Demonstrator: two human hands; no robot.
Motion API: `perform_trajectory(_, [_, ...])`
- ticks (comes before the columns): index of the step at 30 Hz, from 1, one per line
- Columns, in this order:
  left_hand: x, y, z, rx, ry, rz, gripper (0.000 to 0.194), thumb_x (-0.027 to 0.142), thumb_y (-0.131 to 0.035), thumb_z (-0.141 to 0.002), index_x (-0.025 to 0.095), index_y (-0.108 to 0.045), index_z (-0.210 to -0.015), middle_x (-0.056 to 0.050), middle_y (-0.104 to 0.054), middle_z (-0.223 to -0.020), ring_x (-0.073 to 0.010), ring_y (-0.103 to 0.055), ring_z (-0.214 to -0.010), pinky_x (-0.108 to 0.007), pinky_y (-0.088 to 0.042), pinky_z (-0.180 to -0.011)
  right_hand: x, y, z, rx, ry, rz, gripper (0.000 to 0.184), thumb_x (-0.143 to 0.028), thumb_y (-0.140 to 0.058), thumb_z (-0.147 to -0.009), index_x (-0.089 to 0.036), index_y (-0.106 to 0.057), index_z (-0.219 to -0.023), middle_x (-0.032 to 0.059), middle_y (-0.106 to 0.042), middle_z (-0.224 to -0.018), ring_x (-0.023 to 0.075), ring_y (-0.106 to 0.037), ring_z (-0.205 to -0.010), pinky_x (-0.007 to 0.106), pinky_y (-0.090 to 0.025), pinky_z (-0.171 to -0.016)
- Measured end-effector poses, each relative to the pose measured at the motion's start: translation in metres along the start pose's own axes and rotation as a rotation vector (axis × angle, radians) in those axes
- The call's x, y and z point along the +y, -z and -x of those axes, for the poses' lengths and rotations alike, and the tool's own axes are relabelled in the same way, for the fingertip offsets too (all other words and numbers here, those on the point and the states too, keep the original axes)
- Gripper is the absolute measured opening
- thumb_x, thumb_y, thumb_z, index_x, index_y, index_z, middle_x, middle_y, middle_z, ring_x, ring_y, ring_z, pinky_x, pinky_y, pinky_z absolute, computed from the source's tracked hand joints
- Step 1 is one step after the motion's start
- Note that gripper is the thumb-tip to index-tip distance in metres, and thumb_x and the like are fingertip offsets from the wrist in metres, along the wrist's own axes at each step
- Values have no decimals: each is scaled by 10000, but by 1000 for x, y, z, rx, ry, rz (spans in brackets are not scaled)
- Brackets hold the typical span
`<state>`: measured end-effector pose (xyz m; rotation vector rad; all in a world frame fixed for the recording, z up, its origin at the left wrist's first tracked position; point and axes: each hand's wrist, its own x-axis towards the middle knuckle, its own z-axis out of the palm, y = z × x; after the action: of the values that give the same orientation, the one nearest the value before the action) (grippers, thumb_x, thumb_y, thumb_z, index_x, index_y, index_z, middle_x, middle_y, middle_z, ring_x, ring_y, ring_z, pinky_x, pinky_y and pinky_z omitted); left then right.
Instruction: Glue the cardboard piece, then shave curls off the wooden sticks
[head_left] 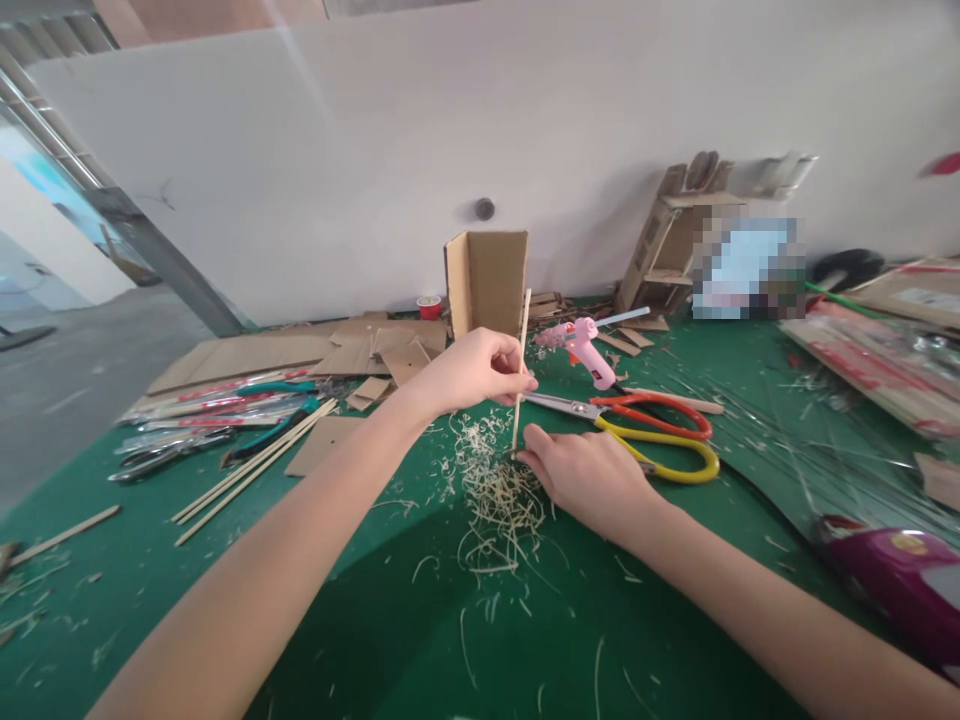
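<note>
At center, one left hand, one right hand, one held wooden stick; right of center, one hot-glue gun, one pair of scissors.

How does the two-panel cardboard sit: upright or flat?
Upright: the cardboard rises behind the left hand, its panels meeting along a vertical edge.

Scissors lie right of the stick, before the glue gun.

Diffuse, moderate light is washing the pale wall; far left is reading brightest. Soft shadow is darkening the near worktop. Plastic wrappers are glinting. Wide lens is stretching and blurring edges. Left hand is reading clear, shavings going slightly mushy. Pixelated block is masking right side.
</note>
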<state>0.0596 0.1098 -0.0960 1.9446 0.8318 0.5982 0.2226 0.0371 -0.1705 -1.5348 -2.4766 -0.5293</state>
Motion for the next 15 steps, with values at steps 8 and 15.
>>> perform_trajectory(8, [1, -1, 0, 6, 16, -33, 167, 270, -625, -693, 145, -515, -683, -48, -615, -743, -149, -607, -706, -316, -511, -674, -1, -2, -1, 94, -81, 2, 322, -368, -256, -919, -188, -488, -788, 12, -569, -519, 92, -429, -385, 276, -88, -457])
perform_trajectory(15, [-1, 1, -1, -3, 22, 28, 170, 247, -644, -677, 137, -515, -672, -55, -616, -766, -142, -600, -714, -303, -517, -683, 0, 0, 1, -9, -5, -34, 303, -385, -269, -917, -196, -481, -812, -4, -561, -506, 111, -447, -381, 272, -90, -467])
